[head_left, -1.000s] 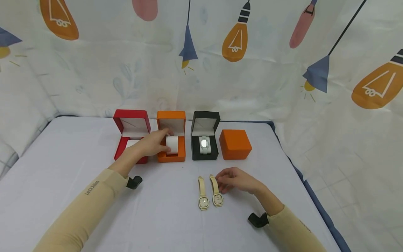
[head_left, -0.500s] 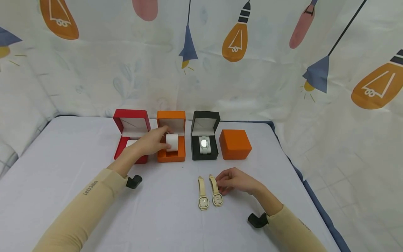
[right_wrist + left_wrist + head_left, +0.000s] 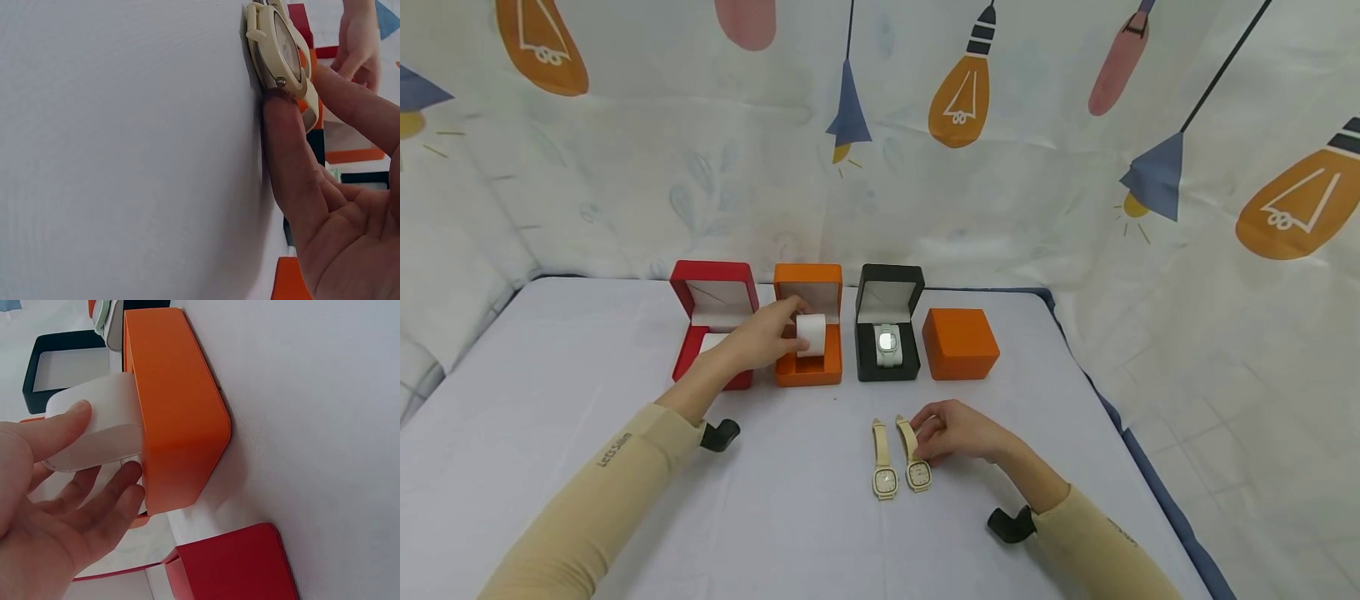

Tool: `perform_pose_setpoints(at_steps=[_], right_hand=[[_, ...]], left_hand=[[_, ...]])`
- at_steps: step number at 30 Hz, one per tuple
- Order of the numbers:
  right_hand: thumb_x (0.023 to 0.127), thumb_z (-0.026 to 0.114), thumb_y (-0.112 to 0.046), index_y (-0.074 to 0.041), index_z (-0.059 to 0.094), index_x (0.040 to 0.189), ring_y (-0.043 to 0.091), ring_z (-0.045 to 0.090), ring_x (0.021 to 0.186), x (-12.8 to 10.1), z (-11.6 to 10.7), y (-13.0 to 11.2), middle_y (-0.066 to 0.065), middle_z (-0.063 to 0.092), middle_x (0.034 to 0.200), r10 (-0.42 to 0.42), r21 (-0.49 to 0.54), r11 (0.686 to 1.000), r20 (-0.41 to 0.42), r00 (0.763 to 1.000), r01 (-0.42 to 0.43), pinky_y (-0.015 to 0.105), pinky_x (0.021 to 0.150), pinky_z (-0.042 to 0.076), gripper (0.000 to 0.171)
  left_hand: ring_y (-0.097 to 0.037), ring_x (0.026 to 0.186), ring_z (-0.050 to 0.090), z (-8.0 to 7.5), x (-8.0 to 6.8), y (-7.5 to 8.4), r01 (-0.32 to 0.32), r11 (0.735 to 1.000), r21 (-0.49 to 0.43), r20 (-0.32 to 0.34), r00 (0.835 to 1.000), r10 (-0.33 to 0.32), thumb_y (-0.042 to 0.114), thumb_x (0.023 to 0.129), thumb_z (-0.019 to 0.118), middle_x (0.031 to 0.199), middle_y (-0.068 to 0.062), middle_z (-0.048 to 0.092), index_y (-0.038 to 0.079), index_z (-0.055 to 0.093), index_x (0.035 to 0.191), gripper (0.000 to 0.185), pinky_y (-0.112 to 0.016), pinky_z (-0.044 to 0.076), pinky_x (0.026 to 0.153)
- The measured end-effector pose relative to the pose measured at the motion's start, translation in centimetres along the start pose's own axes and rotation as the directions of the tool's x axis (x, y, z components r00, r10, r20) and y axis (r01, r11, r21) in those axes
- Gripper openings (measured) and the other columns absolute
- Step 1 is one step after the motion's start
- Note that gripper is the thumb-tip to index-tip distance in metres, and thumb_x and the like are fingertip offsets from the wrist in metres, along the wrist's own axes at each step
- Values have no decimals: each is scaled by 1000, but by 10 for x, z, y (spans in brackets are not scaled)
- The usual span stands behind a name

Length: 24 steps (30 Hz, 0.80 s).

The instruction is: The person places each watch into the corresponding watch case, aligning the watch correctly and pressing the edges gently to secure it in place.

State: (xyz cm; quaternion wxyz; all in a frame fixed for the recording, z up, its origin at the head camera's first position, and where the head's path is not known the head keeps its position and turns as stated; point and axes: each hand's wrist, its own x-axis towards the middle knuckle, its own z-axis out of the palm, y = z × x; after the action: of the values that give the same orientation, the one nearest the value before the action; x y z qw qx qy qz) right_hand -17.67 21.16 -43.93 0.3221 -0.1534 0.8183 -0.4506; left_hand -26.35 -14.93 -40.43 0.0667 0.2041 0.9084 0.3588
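Note:
My left hand grips a white watch cushion between thumb and fingers, partly raised out of the open orange box. In the left wrist view the thumb lies across the cushion beside the orange box wall. On the table, my right hand touches the nearer of two cream wristwatches. Its thumb tip meets the side of the watch case by the crown, while the index finger reaches toward the strap. Just left lies the second cream wristwatch.
An open red box with a white cushion stands at the left. Right of the orange box, an open black box bears a white watch. A closed orange box stands farther right. A patterned curtain hangs behind the table.
The white cushion has risen slightly out of the orange box with my left hand. My right hand has shifted slightly left against the watch, whose strap end has swung a little left.

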Motion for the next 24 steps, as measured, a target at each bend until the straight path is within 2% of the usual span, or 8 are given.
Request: perform_pose_setpoints(at_steps=[5, 16, 20, 24], right_hand=[[85, 83, -9, 3, 64, 116, 19, 64, 76, -1, 1, -2, 5, 73, 87, -12, -54, 998, -4, 1000, 12, 30, 76, 54, 39], [84, 84, -6, -3, 59, 121, 21, 66, 77, 0, 6, -2, 5, 72, 88, 4, -16, 1000, 2, 1000, -4, 30, 75, 55, 45], [80, 89, -10, -5, 58, 120, 18, 62, 75, -1, 9, -5, 2, 69, 86, -4, -105, 994, -25, 1000, 2, 30, 71, 52, 50], [78, 91, -15, -7, 63, 112, 14, 58, 73, 1, 13, -6, -2, 65, 81, -31, -226, 974, -43, 999, 20, 27, 67, 50, 45]], left_hand=[[-37, 117, 58, 1, 0, 1, -2, 1000, -13, -21, 1000, 1, 7, 95, 75, 128, -18, 57, 1, 48, 137, 51, -52, 53, 99], [-36, 115, 58, 1, -1, 2, -17, 999, -34, -41, 999, 16, 7, 95, 74, 128, -18, 57, 1, 47, 137, 50, -52, 54, 97], [-36, 115, 58, 1, -1, 1, -12, 999, -35, -43, 999, 10, 7, 95, 74, 128, -18, 57, 2, 47, 137, 50, -52, 54, 97], [-36, 115, 58, 2, -1, 1, -11, 999, -38, -45, 999, 9, 7, 95, 74, 128, -18, 57, 2, 47, 137, 49, -52, 54, 97]])
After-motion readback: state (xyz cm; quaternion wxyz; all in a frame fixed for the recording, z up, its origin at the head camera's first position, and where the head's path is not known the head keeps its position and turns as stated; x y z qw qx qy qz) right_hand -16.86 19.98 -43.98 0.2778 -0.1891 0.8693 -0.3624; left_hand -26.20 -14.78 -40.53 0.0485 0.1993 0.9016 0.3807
